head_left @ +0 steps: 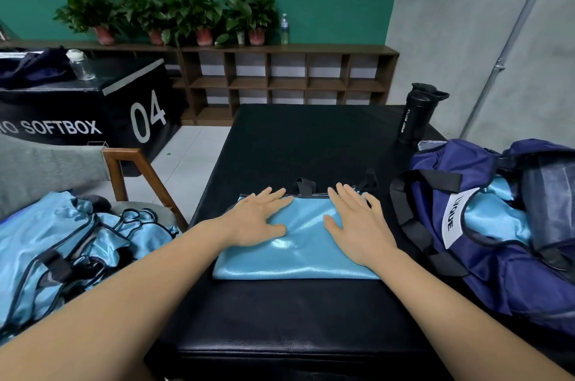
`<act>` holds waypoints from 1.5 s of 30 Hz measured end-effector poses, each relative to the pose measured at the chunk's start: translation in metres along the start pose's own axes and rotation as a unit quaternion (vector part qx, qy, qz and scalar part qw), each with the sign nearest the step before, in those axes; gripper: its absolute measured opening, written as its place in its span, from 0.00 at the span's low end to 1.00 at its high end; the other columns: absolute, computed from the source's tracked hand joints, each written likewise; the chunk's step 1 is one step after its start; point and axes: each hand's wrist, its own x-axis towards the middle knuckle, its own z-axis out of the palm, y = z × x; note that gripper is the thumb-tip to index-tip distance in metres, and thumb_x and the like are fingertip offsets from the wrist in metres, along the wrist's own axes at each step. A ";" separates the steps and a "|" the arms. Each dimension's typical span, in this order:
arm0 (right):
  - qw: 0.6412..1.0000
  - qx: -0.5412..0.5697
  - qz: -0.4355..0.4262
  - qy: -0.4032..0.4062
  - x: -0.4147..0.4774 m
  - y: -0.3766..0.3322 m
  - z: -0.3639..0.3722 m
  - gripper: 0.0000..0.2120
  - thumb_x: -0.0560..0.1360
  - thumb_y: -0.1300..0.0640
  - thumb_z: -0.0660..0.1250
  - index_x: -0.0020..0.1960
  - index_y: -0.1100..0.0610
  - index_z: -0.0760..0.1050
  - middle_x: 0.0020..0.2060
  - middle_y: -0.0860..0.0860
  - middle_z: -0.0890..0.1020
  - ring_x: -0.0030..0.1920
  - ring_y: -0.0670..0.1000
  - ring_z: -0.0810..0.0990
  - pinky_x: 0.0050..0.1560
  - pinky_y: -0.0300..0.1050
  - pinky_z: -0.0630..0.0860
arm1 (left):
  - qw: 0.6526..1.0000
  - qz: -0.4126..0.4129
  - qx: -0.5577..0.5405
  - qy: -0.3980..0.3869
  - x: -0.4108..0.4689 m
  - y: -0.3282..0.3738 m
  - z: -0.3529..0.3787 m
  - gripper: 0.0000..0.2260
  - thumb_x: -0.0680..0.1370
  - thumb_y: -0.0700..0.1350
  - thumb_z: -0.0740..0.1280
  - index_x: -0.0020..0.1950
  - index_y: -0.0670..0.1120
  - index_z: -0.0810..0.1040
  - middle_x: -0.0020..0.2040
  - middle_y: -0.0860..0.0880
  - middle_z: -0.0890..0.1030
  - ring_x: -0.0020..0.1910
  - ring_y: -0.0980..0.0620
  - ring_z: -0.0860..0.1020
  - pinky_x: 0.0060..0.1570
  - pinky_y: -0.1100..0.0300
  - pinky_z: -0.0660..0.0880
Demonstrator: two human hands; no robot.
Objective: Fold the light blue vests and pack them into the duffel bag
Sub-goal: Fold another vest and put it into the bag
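Observation:
A folded light blue vest (pixel 298 253) lies flat on the black padded box (pixel 280 318) in front of me, its black straps poking out at the far edge. My left hand (pixel 258 218) presses flat on its left part, fingers straight. My right hand (pixel 354 222) presses flat on its right part, fingers spread. A navy duffel bag (pixel 497 271) sits open at the right, with light blue fabric (pixel 494 212) showing inside. A heap of unfolded light blue vests (pixel 62 250) lies on a chair at the left.
A black sport bottle (pixel 417 114) stands at the box's far right corner, behind the bag. The wooden chair arm (pixel 140 175) is left of the box. A black softbox (pixel 93 106) with a clear bottle, a shelf (pixel 280 82) and plants lie beyond.

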 end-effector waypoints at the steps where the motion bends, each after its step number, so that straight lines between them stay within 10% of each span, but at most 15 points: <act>1: 1.000 -0.004 0.003 0.003 0.000 0.000 0.000 0.33 0.86 0.37 0.47 0.87 0.49 0.51 0.86 0.48 0.54 0.85 0.45 0.47 0.84 0.54 0.44 | 1.000 0.003 -0.006 0.003 0.000 -0.002 0.000 0.34 0.83 0.59 0.64 0.86 0.62 0.54 0.87 0.60 0.49 0.86 0.57 0.43 0.84 0.51 0.42; 12: 0.987 0.066 -0.104 0.105 -0.036 -0.073 -0.033 0.23 0.83 0.43 0.57 0.72 0.53 0.75 0.64 0.49 0.78 0.64 0.56 0.75 0.66 0.56 0.71 | 0.979 -0.077 -0.074 0.174 -0.008 -0.046 -0.041 0.19 0.81 0.52 0.73 0.70 0.53 0.78 0.63 0.54 0.80 0.61 0.53 0.79 0.64 0.57 0.76; 23: 0.983 -0.015 -0.181 -0.035 -0.059 -0.177 -0.034 0.22 0.79 0.38 0.60 0.59 0.55 0.75 0.52 0.54 0.76 0.52 0.58 0.75 0.51 0.56 0.76 | 0.970 -0.224 -0.031 0.093 0.001 -0.043 -0.031 0.18 0.78 0.55 0.73 0.57 0.43 0.74 0.51 0.47 0.80 0.48 0.47 0.77 0.41 0.54 0.71; 27: 0.983 -0.079 -0.160 -0.037 -0.057 -0.195 -0.024 0.17 0.72 0.42 0.72 0.51 0.54 0.78 0.43 0.53 0.78 0.41 0.56 0.77 0.37 0.51 0.70 | 0.968 -0.233 -0.035 0.089 0.001 -0.039 -0.029 0.17 0.79 0.52 0.71 0.38 0.44 0.70 0.35 0.47 0.73 0.34 0.48 0.71 0.33 0.56 0.66; 30: 0.985 -0.084 -0.146 -0.038 -0.053 -0.206 -0.026 0.21 0.63 0.46 0.80 0.48 0.55 0.78 0.41 0.54 0.78 0.38 0.56 0.77 0.35 0.49 0.63 | 0.969 -0.228 -0.039 0.086 -0.002 -0.033 -0.033 0.11 0.78 0.48 0.71 0.43 0.43 0.73 0.39 0.46 0.75 0.37 0.48 0.71 0.33 0.56 0.66; 36: 0.983 -0.110 -0.089 -0.115 -0.048 -0.214 -0.042 0.27 0.75 0.60 0.74 0.69 0.60 0.66 0.62 0.58 0.73 0.61 0.59 0.75 0.50 0.51 0.67 | 0.955 -0.239 -0.145 0.104 -0.005 -0.031 -0.042 0.11 0.75 0.45 0.72 0.47 0.45 0.71 0.43 0.46 0.74 0.39 0.47 0.69 0.38 0.54 0.66; 45: 0.992 -0.061 -0.094 -0.060 -0.050 -0.220 -0.036 0.17 0.75 0.50 0.76 0.56 0.56 0.74 0.45 0.53 0.81 0.42 0.54 0.82 0.35 0.48 0.62 | 0.937 -0.258 -0.230 0.058 -0.016 -0.049 -0.055 0.16 0.74 0.50 0.73 0.56 0.48 0.71 0.52 0.44 0.77 0.42 0.46 0.73 0.39 0.54 0.73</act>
